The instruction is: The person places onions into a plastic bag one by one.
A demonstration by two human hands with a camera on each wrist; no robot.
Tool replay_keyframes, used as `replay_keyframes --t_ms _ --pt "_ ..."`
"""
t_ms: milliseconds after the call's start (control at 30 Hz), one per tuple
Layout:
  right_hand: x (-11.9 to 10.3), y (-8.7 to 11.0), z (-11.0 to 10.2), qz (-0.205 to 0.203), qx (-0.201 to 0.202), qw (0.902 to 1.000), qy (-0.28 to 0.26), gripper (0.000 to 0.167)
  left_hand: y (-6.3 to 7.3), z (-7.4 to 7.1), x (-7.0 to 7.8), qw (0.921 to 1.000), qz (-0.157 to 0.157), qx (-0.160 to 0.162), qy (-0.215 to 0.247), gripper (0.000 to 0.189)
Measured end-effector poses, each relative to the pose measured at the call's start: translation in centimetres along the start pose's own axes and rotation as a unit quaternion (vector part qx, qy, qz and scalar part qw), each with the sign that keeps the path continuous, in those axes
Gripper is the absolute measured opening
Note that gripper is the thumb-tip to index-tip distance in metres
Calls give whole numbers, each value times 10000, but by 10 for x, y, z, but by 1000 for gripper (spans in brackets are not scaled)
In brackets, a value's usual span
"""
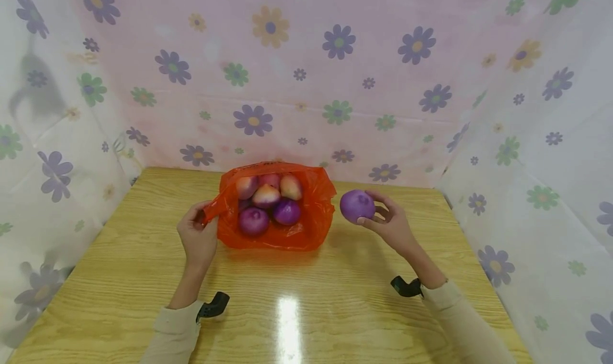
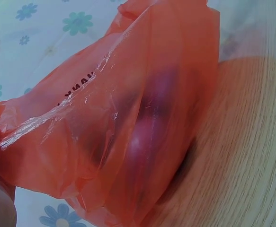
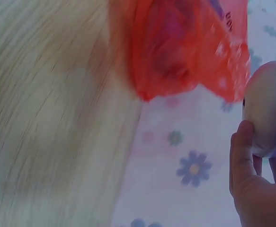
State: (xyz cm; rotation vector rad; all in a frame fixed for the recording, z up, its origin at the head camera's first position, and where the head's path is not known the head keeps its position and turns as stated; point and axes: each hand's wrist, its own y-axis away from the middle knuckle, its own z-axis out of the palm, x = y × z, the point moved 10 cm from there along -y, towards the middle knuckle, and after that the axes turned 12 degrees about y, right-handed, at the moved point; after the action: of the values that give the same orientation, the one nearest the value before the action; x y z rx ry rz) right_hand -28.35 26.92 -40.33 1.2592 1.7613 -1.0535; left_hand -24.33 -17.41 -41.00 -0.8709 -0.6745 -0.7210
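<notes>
An orange-red plastic bag [image 1: 311,225] stands with its mouth spread wide, and several purple and pale turnips [image 1: 254,221] lie inside it. My left hand [image 1: 198,236] grips the bag's left edge, pulling it out to a taut corner. In the left wrist view, the turnips show dimly through the bag's thin wall [image 2: 95,142]. Off the bag's right side, my right hand [image 1: 390,223] holds a round purple turnip [image 1: 355,207] between thumb and fingers. The right wrist view shows this turnip's [image 3: 265,106] pale side, with fingers [image 3: 243,151] against it.
Bag and hands are over a light wood-grain table [image 1: 345,316]. A flower-printed cloth [image 1: 306,92] hangs along the table's back edge and down both sides. Each wrist carries a black camera mount [image 1: 214,305].
</notes>
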Motion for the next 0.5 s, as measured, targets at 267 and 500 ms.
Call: replay_keyframes --t_ms 267,500 --pt "-45 3 58 -584 -1167 9913 -190 65 0 2 1 9999 -61 -50 63 20" --pt "-65 -6 98 -536 -1799 9822 -102 64 1 3 -2 9995 -136 -101 248 21"
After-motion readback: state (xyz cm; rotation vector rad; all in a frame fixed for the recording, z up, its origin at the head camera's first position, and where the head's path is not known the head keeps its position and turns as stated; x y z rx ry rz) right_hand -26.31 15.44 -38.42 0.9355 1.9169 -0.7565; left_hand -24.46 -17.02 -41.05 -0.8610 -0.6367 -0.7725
